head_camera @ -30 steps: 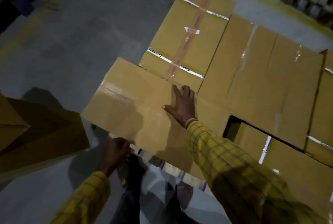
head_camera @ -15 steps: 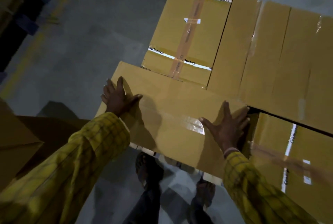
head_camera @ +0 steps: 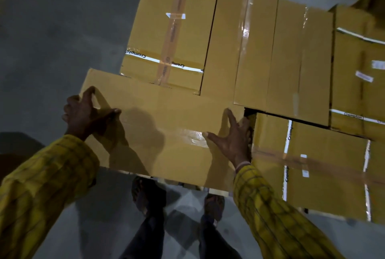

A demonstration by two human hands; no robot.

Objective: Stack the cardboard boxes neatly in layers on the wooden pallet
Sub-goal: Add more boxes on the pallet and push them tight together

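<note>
A long brown cardboard box [head_camera: 164,117] lies crosswise at the near left corner of the stack. My left hand [head_camera: 85,110] grips its left end, fingers curled over the edge. My right hand [head_camera: 231,135] lies spread on its right end, fingers reaching over the side into a dark gap. Behind it sits a taped box [head_camera: 175,35] with printed white strips. Several plain boxes [head_camera: 270,54] lie side by side to the right. A lower taped box [head_camera: 320,167] sits at the near right. A sliver of the wooden pallet [head_camera: 216,191] shows under the held box.
Grey concrete floor [head_camera: 62,29] stretches to the left and in front. My two feet [head_camera: 150,196] stand right at the pallet's near edge. A dark cardboard shape [head_camera: 12,146] lies at the far left. More boxes [head_camera: 360,60] fill the right edge.
My left hand came up from below the box and now grips its left end. My right hand shifted from the top's middle to the right end. The box sits squarer against the stack.
</note>
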